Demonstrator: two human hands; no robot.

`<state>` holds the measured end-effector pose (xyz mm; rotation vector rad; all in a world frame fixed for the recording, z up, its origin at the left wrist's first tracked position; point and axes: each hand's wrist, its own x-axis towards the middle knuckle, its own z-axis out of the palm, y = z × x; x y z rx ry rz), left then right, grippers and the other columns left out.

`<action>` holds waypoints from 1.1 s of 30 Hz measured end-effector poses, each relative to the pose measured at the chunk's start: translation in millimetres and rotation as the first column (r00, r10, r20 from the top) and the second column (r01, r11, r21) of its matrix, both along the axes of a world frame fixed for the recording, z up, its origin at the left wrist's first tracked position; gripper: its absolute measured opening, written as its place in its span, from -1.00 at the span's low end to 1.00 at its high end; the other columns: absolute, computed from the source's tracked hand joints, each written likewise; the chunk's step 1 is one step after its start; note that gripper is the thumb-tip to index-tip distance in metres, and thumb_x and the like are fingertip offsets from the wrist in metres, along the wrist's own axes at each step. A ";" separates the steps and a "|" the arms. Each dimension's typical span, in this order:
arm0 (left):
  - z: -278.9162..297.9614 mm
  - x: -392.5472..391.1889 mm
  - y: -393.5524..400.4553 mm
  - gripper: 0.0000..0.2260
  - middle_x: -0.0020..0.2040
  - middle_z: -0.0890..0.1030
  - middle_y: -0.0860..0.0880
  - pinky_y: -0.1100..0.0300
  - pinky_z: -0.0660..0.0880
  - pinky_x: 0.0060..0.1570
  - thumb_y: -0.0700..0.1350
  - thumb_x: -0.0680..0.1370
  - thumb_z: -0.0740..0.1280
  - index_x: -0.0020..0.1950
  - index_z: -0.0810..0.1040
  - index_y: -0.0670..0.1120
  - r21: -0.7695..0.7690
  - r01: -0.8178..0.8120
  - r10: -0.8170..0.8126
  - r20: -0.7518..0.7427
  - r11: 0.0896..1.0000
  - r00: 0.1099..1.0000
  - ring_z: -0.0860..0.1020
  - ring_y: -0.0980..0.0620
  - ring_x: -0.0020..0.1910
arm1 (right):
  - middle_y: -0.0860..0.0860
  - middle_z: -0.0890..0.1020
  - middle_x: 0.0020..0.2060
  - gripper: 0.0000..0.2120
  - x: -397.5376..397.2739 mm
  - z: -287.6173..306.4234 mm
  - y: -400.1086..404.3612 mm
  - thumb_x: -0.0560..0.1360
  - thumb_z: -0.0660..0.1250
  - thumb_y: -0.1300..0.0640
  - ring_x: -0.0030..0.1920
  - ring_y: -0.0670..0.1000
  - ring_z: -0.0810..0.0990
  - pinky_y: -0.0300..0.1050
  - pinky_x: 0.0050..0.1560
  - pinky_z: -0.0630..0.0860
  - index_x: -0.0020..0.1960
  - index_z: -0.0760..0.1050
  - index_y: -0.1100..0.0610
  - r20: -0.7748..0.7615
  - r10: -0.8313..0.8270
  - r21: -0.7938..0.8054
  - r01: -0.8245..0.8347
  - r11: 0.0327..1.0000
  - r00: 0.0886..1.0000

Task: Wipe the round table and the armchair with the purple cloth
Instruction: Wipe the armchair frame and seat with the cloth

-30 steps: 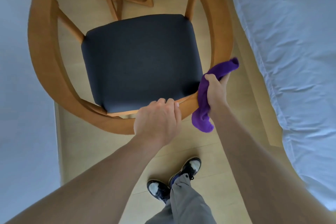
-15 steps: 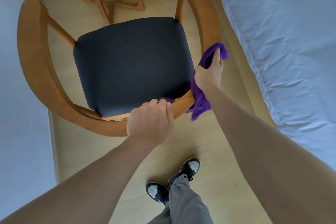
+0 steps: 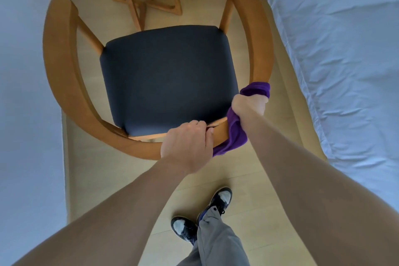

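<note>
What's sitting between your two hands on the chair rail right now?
In the head view, between the left hand and the right hand runs a short stretch of the armchair's wooden rail, with the purple cloth draped over it.

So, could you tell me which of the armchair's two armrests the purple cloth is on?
The armrest beside the bed: the right hand grips the purple cloth round its rear end. The other armrest is bare.

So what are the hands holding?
Right hand grips the purple cloth around its middle, against the chair rail. Left hand grips the rail.
</note>
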<state>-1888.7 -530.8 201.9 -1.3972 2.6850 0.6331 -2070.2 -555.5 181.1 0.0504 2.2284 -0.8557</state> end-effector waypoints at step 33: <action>-44.0 125.5 -69.2 -0.61 -0.30 0.55 -0.02 0.08 0.40 -0.45 0.07 0.60 0.01 -0.24 0.48 -0.08 -0.026 0.401 -0.396 -0.232 0.916 0.888 0.55 -0.16 -0.32 | 0.15 0.51 0.26 -0.36 170.9 27.9 22.4 0.44 0.35 0.09 0.21 0.23 0.56 0.19 0.21 0.57 0.42 0.17 0.21 -0.104 -0.353 0.077 0.362 0.929 0.930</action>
